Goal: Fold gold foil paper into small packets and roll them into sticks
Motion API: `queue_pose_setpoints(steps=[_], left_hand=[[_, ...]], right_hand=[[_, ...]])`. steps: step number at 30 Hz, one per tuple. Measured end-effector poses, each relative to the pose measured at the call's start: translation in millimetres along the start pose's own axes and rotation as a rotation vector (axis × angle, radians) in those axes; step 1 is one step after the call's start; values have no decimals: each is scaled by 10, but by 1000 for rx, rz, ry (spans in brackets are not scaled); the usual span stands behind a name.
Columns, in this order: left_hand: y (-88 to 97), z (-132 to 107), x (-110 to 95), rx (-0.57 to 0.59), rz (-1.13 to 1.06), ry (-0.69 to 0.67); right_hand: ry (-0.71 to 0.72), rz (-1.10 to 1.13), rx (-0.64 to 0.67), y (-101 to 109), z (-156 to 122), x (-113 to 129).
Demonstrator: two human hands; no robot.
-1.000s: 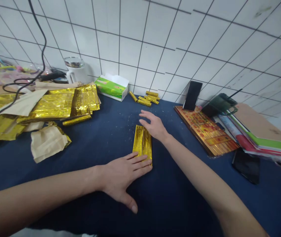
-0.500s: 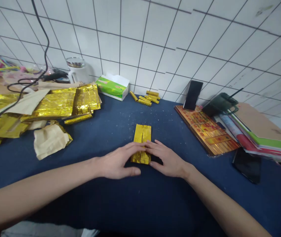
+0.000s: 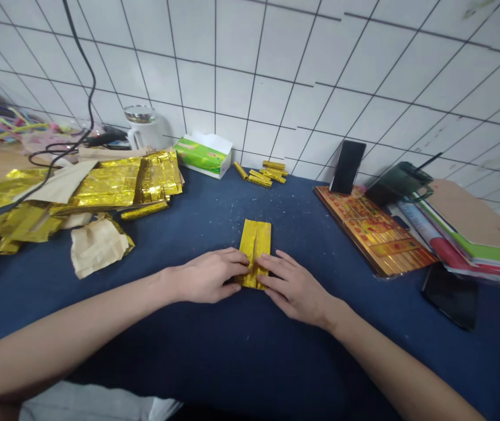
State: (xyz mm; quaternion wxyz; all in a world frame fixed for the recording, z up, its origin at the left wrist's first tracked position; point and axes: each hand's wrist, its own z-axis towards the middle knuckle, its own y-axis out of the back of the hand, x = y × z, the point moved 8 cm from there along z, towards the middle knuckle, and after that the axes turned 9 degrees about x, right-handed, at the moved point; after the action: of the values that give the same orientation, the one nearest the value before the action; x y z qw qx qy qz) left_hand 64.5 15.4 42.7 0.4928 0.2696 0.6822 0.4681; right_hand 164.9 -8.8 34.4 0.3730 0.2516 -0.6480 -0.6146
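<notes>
A folded sheet of gold foil paper lies flat on the dark blue table, with a crease or seam running down its middle. My left hand rests at its left edge, fingertips touching the foil. From the right, my right hand lays its spread fingers on the lower right part of the sheet. Neither hand is closed around anything. The fingers cover parts of the sheet's lower half. Beyond it, several small gold foil rolls lie near the wall.
Gold foil sheets and a crumpled beige paper lie at left. Behind stand a white mug and a green tissue pack. At right are an upright phone, a red-gold packet, a dark cup and a black phone.
My left hand has drawn back to the left, from across the sheet to its left edge. My right fingers have spread over the lower right side. The view has shifted slightly.
</notes>
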Motion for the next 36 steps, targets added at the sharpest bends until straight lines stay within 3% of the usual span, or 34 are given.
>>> queue_pose_setpoints(steps=[8, 15, 22, 28, 36], left_hand=[[-47, -20, 22, -40, 2, 24], [-68, -4, -8, -70, 20, 25], [-75, -10, -7, -74, 2, 22], [-83, -3, 54, -154, -62, 12], [1, 37, 122, -245, -203, 98]], right_hand=[[56, 21, -86, -8, -23, -24], [45, 238, -231, 30, -60, -111], [-93, 481, -348, 96, -67, -217], [-196, 508, -333, 77, -81, -290], [-337, 493, -286, 85, -83, -348]])
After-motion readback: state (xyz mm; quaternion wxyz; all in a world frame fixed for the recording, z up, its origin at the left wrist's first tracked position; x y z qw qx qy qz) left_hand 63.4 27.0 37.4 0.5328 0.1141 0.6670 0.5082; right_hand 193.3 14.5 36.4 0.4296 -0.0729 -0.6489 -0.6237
